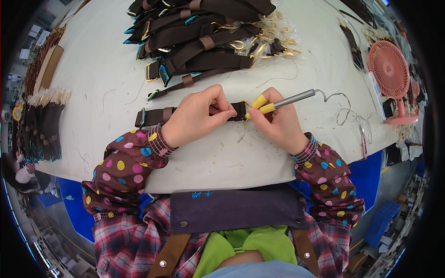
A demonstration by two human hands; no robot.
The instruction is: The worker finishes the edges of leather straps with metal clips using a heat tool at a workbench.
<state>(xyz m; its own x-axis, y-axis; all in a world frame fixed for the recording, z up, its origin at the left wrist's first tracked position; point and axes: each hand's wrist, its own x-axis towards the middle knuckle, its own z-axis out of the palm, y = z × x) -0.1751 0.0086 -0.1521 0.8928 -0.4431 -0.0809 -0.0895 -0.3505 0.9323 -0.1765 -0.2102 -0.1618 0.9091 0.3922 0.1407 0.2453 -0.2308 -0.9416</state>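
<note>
A dark brown webbing strap [155, 116] lies crosswise on the table in front of me, with a metal buckle [142, 117] near its left end and a brown keeper loop on it. Its right end carries a gold-coloured metal ring, partly hidden by fingers. My left hand [200, 114] pinches the strap close to that end with thumb and forefinger. In my right hand [278, 121] is a pen-shaped tool [295, 98] with a silver barrel and a yellow grip, a thin cord trailing from its back. Its tip meets the strap end; exact contact cannot be made out. Something yellow also covers the index fingertip.
Beyond my hands lies a heap of dark straps [199, 44] with gold hardware in clear plastic. More straps [44, 125] hang at the left edge beside a cardboard box [49, 67]. At right stand a pink fan [389, 69] and small scissors [363, 141]; the tool's cord [340, 118] loops there.
</note>
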